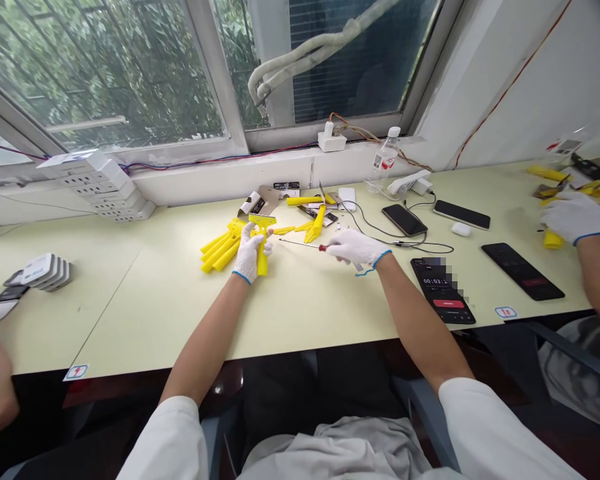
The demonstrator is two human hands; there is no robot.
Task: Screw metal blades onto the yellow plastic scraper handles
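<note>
My left hand (247,255), in a white glove with blue trim, is wrapped round the handle of a yellow scraper (263,264), its wide head pointing up and away from me. My gloved right hand (356,247) grips a screwdriver (300,244) by its red handle. The thin shaft points left, its tip apart from the scraper. Beside my left hand lies a pile of yellow scraper handles (219,256). Further back are more yellow scraper parts (316,225) and small black-and-white boxes (286,189). Something flat and grey shows under my right hand, too small to name.
To the right lie several phones (443,291), a charging cable (375,230), a white earbud case (461,229) and a power strip (410,182). A plastic bottle (384,160) stands by the window. White stacked boxes (103,183) are at left. Co-workers' hands (577,217) work at both sides.
</note>
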